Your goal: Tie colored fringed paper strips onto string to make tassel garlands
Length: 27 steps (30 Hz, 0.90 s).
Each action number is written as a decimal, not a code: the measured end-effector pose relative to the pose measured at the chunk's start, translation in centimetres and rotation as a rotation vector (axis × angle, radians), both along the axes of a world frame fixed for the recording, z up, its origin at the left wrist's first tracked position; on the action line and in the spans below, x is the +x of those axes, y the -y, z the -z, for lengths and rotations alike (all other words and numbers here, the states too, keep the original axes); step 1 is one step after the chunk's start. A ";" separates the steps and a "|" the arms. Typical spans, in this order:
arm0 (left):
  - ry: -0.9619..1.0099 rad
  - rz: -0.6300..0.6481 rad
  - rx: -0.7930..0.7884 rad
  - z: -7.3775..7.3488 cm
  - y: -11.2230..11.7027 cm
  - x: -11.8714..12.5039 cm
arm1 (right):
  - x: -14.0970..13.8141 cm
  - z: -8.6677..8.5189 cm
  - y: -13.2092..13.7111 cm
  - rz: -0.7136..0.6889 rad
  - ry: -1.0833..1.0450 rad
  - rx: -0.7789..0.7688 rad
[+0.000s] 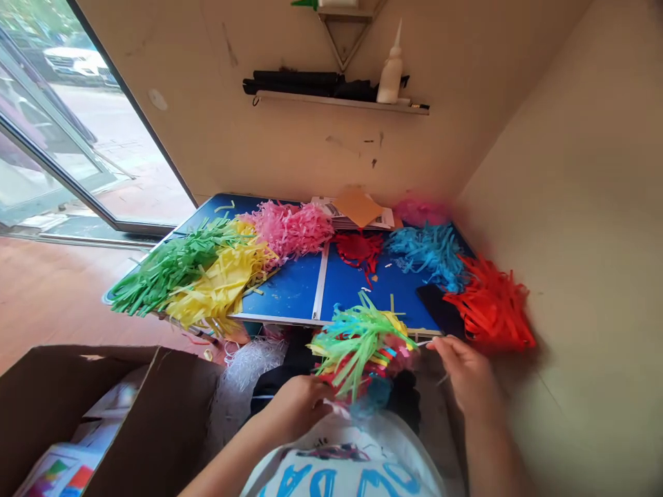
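**Two hands at a multicoloured paper-strip bunch, just off the near edge of a blue table**

The bunch is held just past the table's near edge, its green and yellow strips overlapping that edge. Its lower end is gripped by the left hand, with the fingers curled around it and partly hidden. A thin white strip is pinched between the fingertips of the right hand, just beside the bunch, and the other fingers are kept close together.

Along the table's far side, piles of pink strips and red strips are laid. Piles of green strips and yellow strips spill over its left edge, while blue strips are heaped toward its right end. Orange-red strips hang over the right corner against the side wall, so little room is left between that wall and the right hand. Left of the table's near edge, an open cardboard box is placed low down, near the left forearm.
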<state>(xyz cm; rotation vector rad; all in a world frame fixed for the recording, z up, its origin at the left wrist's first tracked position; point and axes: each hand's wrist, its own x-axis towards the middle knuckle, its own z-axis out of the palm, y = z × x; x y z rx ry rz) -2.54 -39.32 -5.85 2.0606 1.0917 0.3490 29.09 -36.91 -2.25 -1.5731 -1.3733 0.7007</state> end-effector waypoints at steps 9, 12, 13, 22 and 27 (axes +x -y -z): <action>0.633 -0.320 -0.067 -9.2 -3.2 -8.6 | -2.2 -3.6 0.5 -0.446 0.181 0.190; 0.385 -0.360 0.058 -10.7 -3.4 -10.1 | -3.2 -4.1 -0.4 -0.495 0.295 0.272; 0.284 -0.372 0.115 -11.0 -3.5 -10.3 | -3.5 -4.3 -0.8 -0.504 0.332 0.279; 0.122 -0.328 0.254 -9.8 -3.3 -9.0 | -6.1 -3.6 -1.5 -0.521 0.220 0.012; 0.082 -0.343 0.202 -8.9 -3.4 -7.2 | -6.2 -3.3 -1.9 -0.515 0.301 0.081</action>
